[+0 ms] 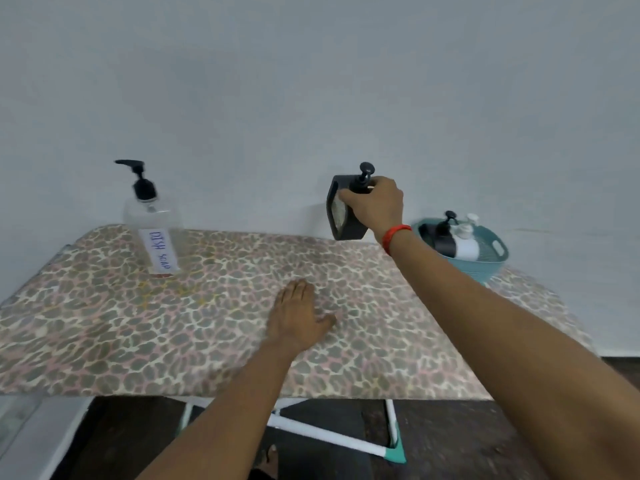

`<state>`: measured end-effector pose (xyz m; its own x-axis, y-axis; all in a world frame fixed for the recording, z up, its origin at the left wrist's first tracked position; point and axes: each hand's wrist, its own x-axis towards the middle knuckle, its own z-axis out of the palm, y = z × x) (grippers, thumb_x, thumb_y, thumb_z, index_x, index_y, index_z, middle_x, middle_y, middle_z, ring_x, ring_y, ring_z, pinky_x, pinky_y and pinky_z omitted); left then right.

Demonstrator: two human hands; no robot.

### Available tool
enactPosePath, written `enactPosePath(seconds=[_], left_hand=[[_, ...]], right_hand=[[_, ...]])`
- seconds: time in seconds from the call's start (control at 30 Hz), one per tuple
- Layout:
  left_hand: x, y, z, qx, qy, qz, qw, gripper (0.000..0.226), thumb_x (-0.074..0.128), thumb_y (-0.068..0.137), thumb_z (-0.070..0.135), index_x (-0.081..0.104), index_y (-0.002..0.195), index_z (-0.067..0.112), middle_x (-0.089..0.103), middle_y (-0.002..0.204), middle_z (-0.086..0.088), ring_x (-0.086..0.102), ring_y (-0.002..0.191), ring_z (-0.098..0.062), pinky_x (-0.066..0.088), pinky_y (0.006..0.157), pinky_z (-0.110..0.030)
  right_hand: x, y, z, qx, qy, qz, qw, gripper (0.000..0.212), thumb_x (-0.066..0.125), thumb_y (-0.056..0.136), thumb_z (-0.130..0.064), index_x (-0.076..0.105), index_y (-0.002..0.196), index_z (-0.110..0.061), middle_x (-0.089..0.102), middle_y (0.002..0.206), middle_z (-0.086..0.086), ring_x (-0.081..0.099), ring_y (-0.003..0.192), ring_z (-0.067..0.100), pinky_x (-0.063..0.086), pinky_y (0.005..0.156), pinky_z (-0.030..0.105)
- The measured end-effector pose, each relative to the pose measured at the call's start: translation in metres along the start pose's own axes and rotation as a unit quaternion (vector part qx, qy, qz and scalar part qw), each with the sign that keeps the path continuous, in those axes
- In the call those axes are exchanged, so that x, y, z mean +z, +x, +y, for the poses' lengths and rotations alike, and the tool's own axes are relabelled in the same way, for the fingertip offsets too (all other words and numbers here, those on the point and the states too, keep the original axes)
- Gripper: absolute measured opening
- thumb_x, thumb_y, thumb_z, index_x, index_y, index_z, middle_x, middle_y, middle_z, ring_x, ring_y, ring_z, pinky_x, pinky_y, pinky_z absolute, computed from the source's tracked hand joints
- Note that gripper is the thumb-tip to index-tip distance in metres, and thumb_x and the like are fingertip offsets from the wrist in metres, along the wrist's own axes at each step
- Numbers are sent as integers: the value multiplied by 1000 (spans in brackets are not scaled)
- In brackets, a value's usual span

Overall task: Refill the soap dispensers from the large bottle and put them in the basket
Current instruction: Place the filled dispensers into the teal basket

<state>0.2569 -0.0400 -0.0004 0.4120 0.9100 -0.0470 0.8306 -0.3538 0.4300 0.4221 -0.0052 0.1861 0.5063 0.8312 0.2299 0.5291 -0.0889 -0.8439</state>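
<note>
My right hand (375,204) grips a dark grey square soap dispenser (341,216) by its top, just under the black pump, and holds it tilted above the table's far edge. My left hand (299,315) rests flat, fingers straight, on the leopard-print table (138,334). The large clear bottle (152,223), labelled "DISH SOAP" and fitted with a black pump, stands at the far left of the table. At the far right sits a teal basket (491,261) holding a black dispenser (445,237) and a white dispenser (465,242).
A plain grey wall runs right behind the table. Below the front edge I see white table legs with a teal foot (394,452) on a dark floor. A red band circles my right wrist.
</note>
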Motion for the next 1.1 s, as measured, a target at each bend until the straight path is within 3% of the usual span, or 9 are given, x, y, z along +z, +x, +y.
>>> enactPosePath(seconds=[0.13, 0.27, 0.47, 0.73, 0.9, 1.1], left_hand=[[32, 14, 70, 45, 4, -33, 998, 102, 47, 95, 73, 10, 165, 9, 5, 174, -8, 3, 161, -25, -1, 130, -40], [57, 29, 125, 81, 9, -56, 995, 101, 48, 95, 72, 10, 165, 10, 4, 174, -6, 2, 161, -24, -2, 130, -40], [77, 39, 151, 92, 25, -17, 995, 96, 41, 96, 74, 16, 165, 11, 9, 174, -7, 5, 161, -22, -1, 130, -39], [82, 39, 149, 90, 28, 8, 995, 92, 40, 96, 73, 19, 165, 14, 12, 174, -4, 7, 161, -20, 0, 129, -37], [86, 40, 148, 91, 32, 17, 995, 92, 40, 96, 73, 20, 165, 14, 13, 173, -4, 7, 161, -20, 1, 130, -37], [88, 41, 148, 88, 33, 28, 995, 92, 41, 95, 73, 22, 164, 15, 15, 173, -3, 9, 160, -19, 2, 130, -37]], right_hand=[[-88, 19, 17, -21, -43, 74, 996, 36, 77, 74, -35, 73, 104, -15, 70, 92, -1, 65, 85, 17, 50, 71, 25], [-160, 37, 39, -28, -91, 114, 989, 24, 76, 75, -31, 72, 95, -17, 68, 86, -2, 63, 80, 15, 44, 63, 17], [-218, 63, 89, 11, -123, 158, 980, 30, 75, 73, -31, 74, 99, -14, 68, 88, 1, 65, 84, 20, 54, 76, 29], [-208, 78, 162, 81, -118, 131, 981, 27, 74, 75, -27, 71, 94, -8, 69, 90, 8, 65, 83, 25, 55, 75, 32], [-181, 81, 201, 120, -123, 84, 982, 21, 73, 79, -24, 62, 82, -6, 63, 82, 11, 60, 75, 25, 41, 56, 25], [-170, 94, 234, 135, -140, 35, 980, 34, 68, 89, -28, 66, 109, 0, 65, 99, 13, 61, 90, 27, 44, 72, 30]])
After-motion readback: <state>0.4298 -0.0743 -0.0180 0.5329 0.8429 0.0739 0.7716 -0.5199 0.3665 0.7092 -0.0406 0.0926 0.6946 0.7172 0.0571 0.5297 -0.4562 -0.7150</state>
